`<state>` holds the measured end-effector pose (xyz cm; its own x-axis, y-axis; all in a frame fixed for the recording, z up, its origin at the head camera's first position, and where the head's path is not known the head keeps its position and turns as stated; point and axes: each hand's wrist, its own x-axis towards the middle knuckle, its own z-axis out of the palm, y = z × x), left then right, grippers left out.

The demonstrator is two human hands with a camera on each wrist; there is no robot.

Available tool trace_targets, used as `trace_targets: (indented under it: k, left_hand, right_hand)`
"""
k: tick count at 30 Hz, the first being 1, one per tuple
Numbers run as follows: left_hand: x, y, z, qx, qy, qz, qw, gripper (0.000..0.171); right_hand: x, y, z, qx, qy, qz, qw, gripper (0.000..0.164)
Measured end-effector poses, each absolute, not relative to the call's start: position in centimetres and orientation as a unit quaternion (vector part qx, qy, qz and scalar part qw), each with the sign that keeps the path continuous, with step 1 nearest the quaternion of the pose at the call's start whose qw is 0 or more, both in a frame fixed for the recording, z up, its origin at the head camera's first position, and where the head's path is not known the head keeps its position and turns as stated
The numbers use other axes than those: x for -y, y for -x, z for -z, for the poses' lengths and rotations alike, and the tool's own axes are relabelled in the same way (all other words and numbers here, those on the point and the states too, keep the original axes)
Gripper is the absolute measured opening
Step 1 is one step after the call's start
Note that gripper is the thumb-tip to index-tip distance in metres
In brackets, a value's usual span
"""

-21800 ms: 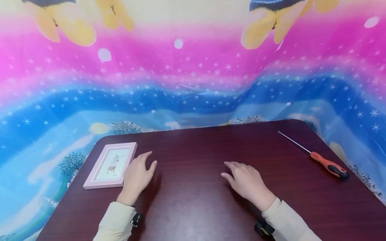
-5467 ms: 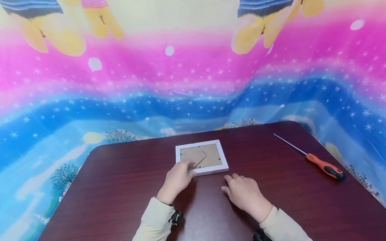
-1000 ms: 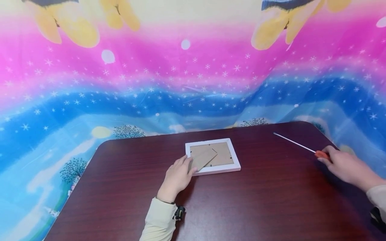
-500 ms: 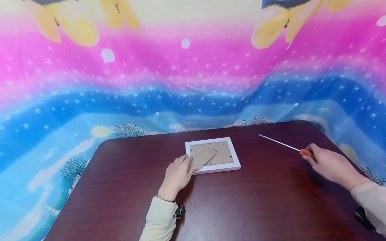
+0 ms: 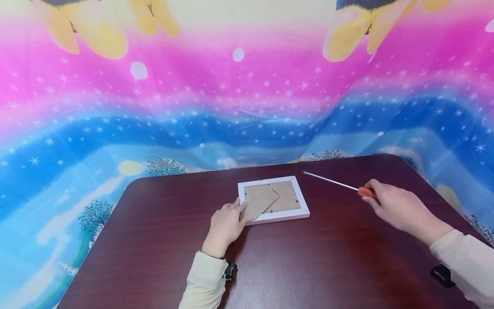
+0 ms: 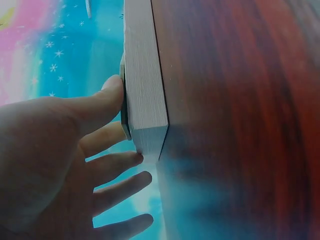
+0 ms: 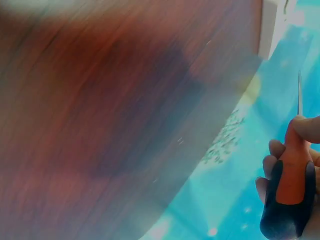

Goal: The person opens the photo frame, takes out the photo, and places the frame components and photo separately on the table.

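Note:
A picture frame (image 5: 304, 212) lies face down on the table, its brown backing (image 5: 287, 196) and angled stand flap (image 5: 259, 205) showing inside a pale border. My left hand (image 5: 225, 225) rests against the frame's near left corner. In the left wrist view, the thumb (image 6: 107, 97) touches the flap and the other fingers extend fairly straight by the frame's edge (image 6: 145, 80). To the right, my right hand (image 5: 399, 210) grips a screwdriver (image 5: 366, 192) by its orange and black handle. The shaft points left above the table, its tip apart from the frame.
The dark reddish-brown table (image 5: 308, 266) has rounded far corners. Behind it hangs a colourful cloth backdrop (image 5: 231, 111) with snowflakes and trees. A black device (image 5: 229, 271) is strapped at the left wrist, another black device (image 5: 443, 274) at the right.
The frame was first face up at the left; it now lies face down at the centre. My right hand has taken the screwdriver from the right side and moved it left. The left hand stays at the frame.

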<state>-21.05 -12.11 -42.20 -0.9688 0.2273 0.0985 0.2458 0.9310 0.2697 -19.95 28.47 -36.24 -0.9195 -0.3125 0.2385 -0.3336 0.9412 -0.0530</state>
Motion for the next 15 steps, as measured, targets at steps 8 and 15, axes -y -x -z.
trace_targets:
  k: [8, 15]
  left_hand:
    - [11.3, 20.4, 41.6, 0.984, 0.127, 0.115, 0.05, 0.051]
    - [10.7, 19.9, 41.3, 0.987, 0.126, 0.082, 0.056, 0.051]
  right_hand:
    - [-25.2, 19.4, 36.2, 0.971, -0.188, -0.041, 0.142, 0.027]
    - [-23.1, 19.1, 36.3, 0.967, -0.198, -0.038, 0.157, 0.026]
